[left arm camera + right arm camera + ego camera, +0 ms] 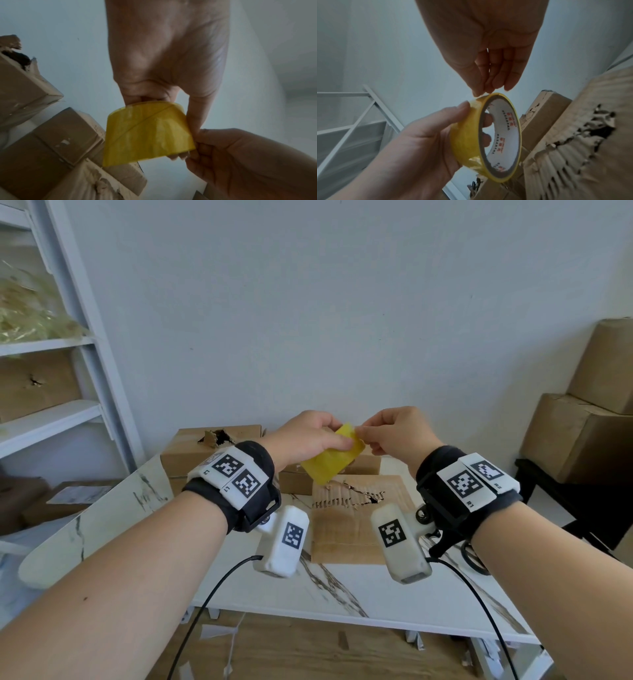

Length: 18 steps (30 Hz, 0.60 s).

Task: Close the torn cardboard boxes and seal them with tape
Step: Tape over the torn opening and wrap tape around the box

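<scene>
1. Your left hand [308,440] holds the yellow tape roll [334,455] in the air above the desk [394,587]: thumb on the outer band, fingers curled through the core
2. Your right hand [394,436] meets the roll's upper rim, its grip pressed together with fingertips [485,88] pinching at the tape's edge
3. Below the roll a torn cardboard box [352,518] lies mid-desk, a jagged hole in its corrugated top
4. Another torn box [212,450] stands at the far left corner of the desk, its top ripped open
5. Black scissors [474,558] lie near the right edge, partly hidden by your wrist
</scene>
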Each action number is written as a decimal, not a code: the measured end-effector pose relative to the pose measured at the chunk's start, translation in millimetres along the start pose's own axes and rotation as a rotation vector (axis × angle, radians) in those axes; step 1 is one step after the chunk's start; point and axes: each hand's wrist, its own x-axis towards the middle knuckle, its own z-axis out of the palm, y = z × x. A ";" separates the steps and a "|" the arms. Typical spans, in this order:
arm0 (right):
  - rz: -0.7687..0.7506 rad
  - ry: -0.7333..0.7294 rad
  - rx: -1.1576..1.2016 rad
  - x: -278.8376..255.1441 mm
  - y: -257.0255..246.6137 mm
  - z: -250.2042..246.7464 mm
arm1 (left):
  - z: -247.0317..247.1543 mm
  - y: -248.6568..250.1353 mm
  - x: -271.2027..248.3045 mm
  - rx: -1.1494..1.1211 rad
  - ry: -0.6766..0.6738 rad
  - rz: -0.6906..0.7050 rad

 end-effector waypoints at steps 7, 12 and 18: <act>0.023 -0.022 0.000 -1.9 1.3 0.2 | -0.7 4.4 0.0 0.182 0.001 0.062; 0.013 0.001 0.053 -3.6 -0.2 -0.9 | -7.7 7.6 2.0 0.321 0.027 0.102; -0.004 0.003 0.080 -6.2 -2.9 -1.3 | -14.1 4.5 5.8 0.519 0.119 0.116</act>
